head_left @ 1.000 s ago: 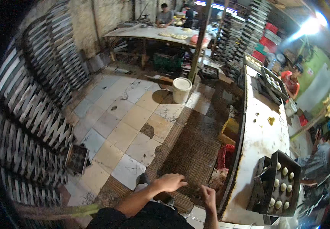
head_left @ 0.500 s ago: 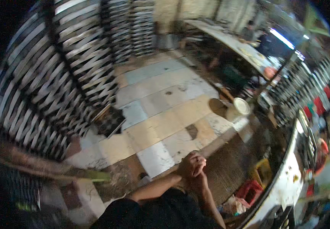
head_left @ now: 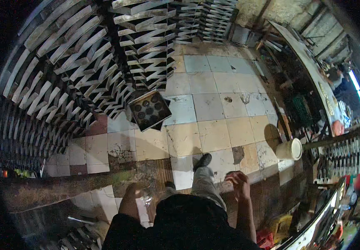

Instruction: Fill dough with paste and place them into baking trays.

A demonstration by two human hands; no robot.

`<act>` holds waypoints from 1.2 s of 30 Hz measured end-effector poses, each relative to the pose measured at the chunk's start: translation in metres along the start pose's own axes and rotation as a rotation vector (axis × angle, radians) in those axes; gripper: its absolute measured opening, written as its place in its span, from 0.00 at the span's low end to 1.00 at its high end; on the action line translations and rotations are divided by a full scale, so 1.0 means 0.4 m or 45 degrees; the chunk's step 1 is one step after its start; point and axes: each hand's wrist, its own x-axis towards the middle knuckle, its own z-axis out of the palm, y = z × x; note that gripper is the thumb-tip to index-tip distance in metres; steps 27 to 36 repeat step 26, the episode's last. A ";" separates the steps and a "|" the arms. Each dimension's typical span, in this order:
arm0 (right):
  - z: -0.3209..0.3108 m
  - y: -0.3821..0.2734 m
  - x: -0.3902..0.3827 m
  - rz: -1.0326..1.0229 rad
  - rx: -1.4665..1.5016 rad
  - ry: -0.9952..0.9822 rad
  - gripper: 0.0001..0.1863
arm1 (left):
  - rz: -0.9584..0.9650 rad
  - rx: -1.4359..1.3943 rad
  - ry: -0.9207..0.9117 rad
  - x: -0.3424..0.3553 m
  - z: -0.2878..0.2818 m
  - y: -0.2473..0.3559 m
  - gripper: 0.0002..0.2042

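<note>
My left hand hangs low on the left, beside the mossy beam. It is dark and smeared, so its fingers cannot be made out. To the right of my leg, my right hand is held out over the floor. Its fingers are loosely bent and slightly apart, with nothing visible in them. One dark shoe of mine steps on the pale floor tiles. Something small and shiny shows on the floor near my left hand; its kind is unclear.
Tall criss-cross stacks of grey strips line the left and back. A square tray with round hollows sits beside them. At right are a white bucket, a long table and a person. A mossy beam crosses lower left.
My hands were together in front of me and are now apart, one on each side. The view has swung; the tray and bucket appear farther right, and my legs show on the floor.
</note>
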 end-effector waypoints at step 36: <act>0.892 -0.951 1.397 -0.641 0.100 -1.235 0.17 | 0.842 -1.859 -0.155 0.404 -0.408 0.334 0.36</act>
